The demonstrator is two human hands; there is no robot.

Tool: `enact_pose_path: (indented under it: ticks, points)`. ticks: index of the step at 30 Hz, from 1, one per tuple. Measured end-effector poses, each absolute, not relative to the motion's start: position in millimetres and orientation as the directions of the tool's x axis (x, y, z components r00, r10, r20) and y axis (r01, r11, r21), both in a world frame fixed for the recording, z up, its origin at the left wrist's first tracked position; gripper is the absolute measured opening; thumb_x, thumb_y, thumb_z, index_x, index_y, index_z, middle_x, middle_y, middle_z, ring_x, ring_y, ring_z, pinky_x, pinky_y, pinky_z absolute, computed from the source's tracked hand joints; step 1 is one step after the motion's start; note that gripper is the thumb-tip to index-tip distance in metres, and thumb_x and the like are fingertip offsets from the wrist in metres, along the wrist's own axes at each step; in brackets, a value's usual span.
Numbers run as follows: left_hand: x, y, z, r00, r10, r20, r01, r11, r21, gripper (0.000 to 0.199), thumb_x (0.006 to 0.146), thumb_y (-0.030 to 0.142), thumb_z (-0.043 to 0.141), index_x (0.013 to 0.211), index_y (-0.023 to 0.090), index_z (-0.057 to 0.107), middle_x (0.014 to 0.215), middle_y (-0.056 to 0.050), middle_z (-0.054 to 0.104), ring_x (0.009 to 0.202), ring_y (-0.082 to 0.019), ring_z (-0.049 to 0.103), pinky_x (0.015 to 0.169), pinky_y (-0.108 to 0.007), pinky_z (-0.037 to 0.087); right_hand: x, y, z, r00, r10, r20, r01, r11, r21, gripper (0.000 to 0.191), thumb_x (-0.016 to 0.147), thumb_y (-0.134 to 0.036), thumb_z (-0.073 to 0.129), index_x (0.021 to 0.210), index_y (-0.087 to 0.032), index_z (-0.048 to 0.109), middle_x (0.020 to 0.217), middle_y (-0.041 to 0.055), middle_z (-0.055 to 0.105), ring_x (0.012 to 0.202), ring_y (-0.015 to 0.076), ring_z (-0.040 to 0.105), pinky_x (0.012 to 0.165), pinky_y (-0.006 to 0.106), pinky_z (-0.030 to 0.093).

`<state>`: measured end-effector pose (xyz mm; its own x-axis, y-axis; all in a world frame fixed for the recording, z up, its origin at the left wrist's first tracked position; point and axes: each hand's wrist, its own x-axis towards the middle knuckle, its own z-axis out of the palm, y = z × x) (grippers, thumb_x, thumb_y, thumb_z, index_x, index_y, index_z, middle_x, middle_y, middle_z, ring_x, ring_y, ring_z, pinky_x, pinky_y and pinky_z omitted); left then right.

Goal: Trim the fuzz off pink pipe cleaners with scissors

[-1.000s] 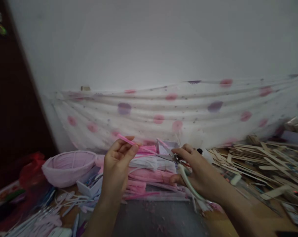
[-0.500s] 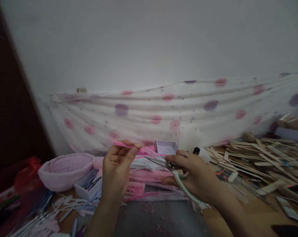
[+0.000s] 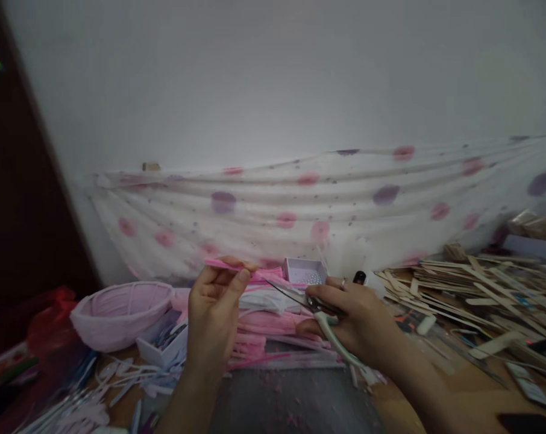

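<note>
Over the worktop [image 3: 469, 392], the left hand [image 3: 214, 313] is pinched shut on something slim, and the right hand's [image 3: 367, 319] fingers are part-curled round the scissors [image 3: 328, 334]; near the blade tip, the pink strip [image 3: 221, 264] is gripped. Best held taut, fingertips well clear of the steel.

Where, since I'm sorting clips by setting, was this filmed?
Probably a craft worktable, perhaps at home: scissors in the right hand, bundles of pink strips and a pile of flat wooden sticks.
</note>
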<state>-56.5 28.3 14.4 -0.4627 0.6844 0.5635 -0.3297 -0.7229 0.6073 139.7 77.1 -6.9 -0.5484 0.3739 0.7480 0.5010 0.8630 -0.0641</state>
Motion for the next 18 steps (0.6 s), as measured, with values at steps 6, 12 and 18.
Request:
enact_pose_path:
  ticks: [6,12,18]
  points:
    - [-58,31,12,-0.467,0.687,0.557,-0.321,-0.719,0.617,0.019,0.062,0.018,0.081,0.076,0.019,0.068,0.074,0.003,0.071,0.073,-0.008,0.067,0.076,-0.017,0.05,140,79,-6,-0.522,0.415,0.745,0.501,0.856,-0.125,0.034,0.081,-0.051,0.062,0.085,-0.018,0.067,0.064,0.002,0.059,0.057,0.0134,0.051,0.054,0.024,0.032]
    - [-60,34,9,-0.437,0.706,0.557,-0.314,-0.7,0.641,0.018,0.064,0.019,0.08,0.076,0.019,0.067,0.074,0.002,0.07,0.074,-0.009,0.067,0.078,-0.02,0.049,143,78,2,-0.54,0.635,0.553,0.405,0.772,-0.491,0.041,0.069,-0.052,0.071,0.092,-0.019,0.063,0.071,-0.0003,0.059,0.063,0.0148,0.052,0.054,0.024,0.039]
    - [-58,37,6,-0.387,0.762,0.519,-0.345,-0.642,0.685,0.02,0.064,0.019,0.08,0.077,0.018,0.066,0.073,0.002,0.07,0.073,-0.01,0.066,0.079,-0.022,0.048,132,66,5,-0.448,0.758,0.474,0.091,0.567,-0.819,0.031,0.07,-0.043,0.07,0.085,-0.017,0.062,0.06,-0.0037,0.05,0.051,0.0089,0.043,0.046,0.022,0.035]
